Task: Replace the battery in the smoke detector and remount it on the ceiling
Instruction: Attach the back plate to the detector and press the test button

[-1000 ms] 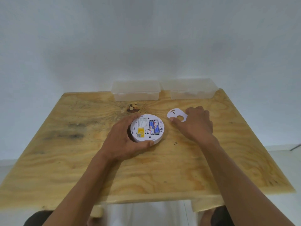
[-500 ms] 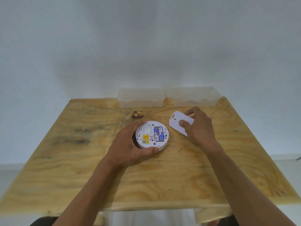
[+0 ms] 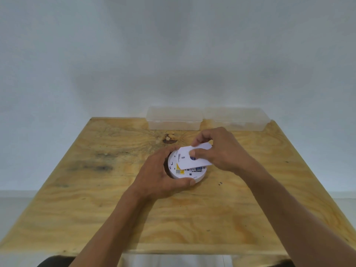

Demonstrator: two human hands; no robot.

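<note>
My left hand curls around the near-left rim of the smoke detector, thumb along its near edge, holding it flat and face-down on the bench. My right hand pinches the white mounting plate between thumb and fingers and holds it tilted above the detector's open back, covering most of it. Below the plate's near edge I can make out the yellow label and a sliver of the blue batteries in their bay.

I judge that I am about to close up the back. The plate is tilted and off-centre, so if I press down before its tabs meet the slots it could jam crooked, or a tab could bend. My thumb covers part of the plate, so I cannot see whether it is turned the right way. If my left hand loosens while I twist, the detector would spin on the smooth wood rather than lock. I also cannot tell whether the batteries are fully seated; a raised one would stop the plate closing.

Beyond my hands, two clear plastic boxes sit side by side at the far edge of the bench, near a dark knot in the wood.
</note>
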